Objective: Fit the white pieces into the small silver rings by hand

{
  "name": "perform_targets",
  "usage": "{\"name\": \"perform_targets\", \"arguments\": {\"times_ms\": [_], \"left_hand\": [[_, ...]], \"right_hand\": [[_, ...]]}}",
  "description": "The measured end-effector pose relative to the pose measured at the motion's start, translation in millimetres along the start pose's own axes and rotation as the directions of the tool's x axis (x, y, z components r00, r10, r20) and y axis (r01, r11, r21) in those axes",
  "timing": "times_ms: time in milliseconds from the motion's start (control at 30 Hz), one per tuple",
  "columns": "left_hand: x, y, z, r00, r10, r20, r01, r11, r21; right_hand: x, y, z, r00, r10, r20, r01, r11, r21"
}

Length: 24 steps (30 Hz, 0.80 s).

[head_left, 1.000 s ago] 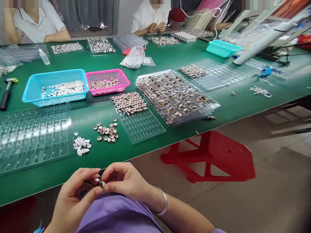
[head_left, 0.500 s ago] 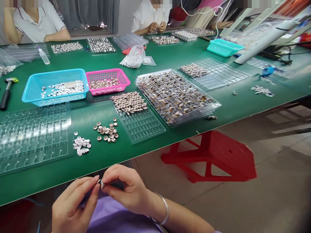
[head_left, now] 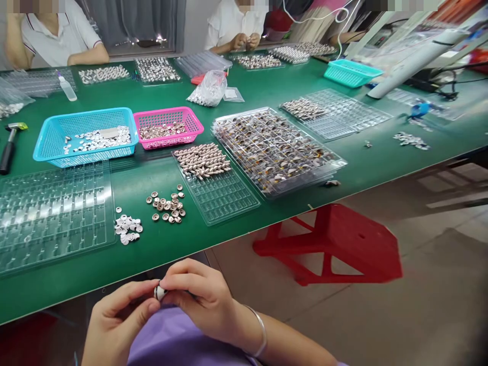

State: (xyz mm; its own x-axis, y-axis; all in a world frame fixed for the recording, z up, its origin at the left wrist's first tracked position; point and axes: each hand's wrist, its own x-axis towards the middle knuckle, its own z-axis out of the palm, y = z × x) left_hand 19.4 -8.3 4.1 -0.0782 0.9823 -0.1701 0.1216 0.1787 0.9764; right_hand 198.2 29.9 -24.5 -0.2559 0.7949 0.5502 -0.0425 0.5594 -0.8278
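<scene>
White and rounded, one small part (head_left: pixel 161 293) is pinched between left hand (head_left: pixel 116 317) and right hand (head_left: pixel 204 297), off the table's (head_left: pixel 160 249) near edge. Work looks partway: white discs (head_left: pixel 128 227) and brown cups (head_left: pixel 166 205) lie loose; the clear tray (head_left: pixel 227 198) rightward is filled only at its far end.

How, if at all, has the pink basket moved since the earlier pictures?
No: the pink basket keeps its place on the table, beside the blue basket.
</scene>
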Motion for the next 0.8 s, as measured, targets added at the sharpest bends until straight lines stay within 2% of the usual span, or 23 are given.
{"name": "perform_targets", "arguments": {"times_ms": [100, 300, 533, 800], "left_hand": [[-0.3, 2.3, 2.0, 1.0, 0.001, 0.005, -0.001, 1.0, -0.007], [-4.9, -0.2, 1.6, 0.997, 0.032, -0.064, -0.028, 0.998, 0.058], [-5.5, 4.2, 1.5, 0.964, 0.263, -0.049, -0.253, 0.956, 0.15], [-4.3, 0.1, 0.8, 0.941, 0.338, 0.007, -0.333, 0.923, 0.192]], "right_hand": [[0.8, -1.9, -0.7, 0.999, -0.04, 0.013, 0.04, 0.999, -0.003], [0.2, -2.7, -2.0, 0.997, -0.08, 0.018, 0.081, 0.996, -0.038], [-1.0, -3.4, -2.7, 0.998, -0.06, 0.014, 0.061, 0.997, -0.043], [1.0, -5.3, -4.2, 0.997, -0.076, 0.023, 0.077, 0.995, -0.055]]}}
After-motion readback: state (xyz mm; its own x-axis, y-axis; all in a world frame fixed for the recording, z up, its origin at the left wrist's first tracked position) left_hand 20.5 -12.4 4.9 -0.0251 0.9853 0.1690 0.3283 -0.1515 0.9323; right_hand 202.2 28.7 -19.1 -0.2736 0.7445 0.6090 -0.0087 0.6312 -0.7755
